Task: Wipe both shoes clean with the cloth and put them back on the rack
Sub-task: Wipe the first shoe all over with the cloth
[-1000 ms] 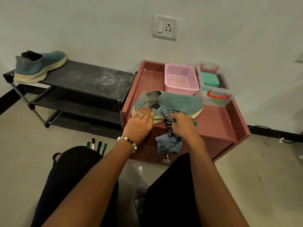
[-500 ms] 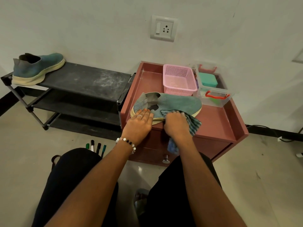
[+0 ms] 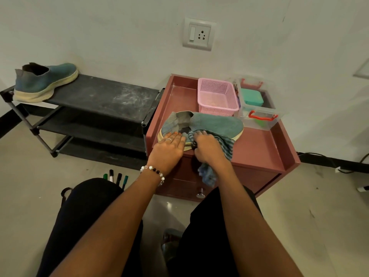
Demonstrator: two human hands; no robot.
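Landmark: shoe on the cabinet (image 3: 211, 124).

Nearest us, our right hand (image 3: 207, 148) sits at the shoe's near side, mid-length. A second ago it was off the near edge with the cloth (image 3: 227, 144) bunched and dangling. Now it's up against the upper, its fingers (image 3: 199, 134) curled round the cloth, part spread over the near sidewall, the tail hanging off the cabinet front. So we read it as mid-stroke along the near flank, moving toeward.

Just left of it, our left hand (image 3: 169, 148) hasn't moved: flat on the heel end, fingers straight, pressing the shoe down, gripping nothing.

The shoe itself lies on its side on the red cabinet's surface (image 3: 259, 148), toe to the right, same spot as before. Judgement: first shoe partway wiped, far flank and sole probably still to do.

Just behind the shoe: pink basket (image 3: 217, 96), clear box (image 3: 261, 118).

Well left and behind: the rack (image 3: 103, 96), second shoe (image 3: 44, 82) on the far-left end of the top shelf. Can't tell if it's been wiped.
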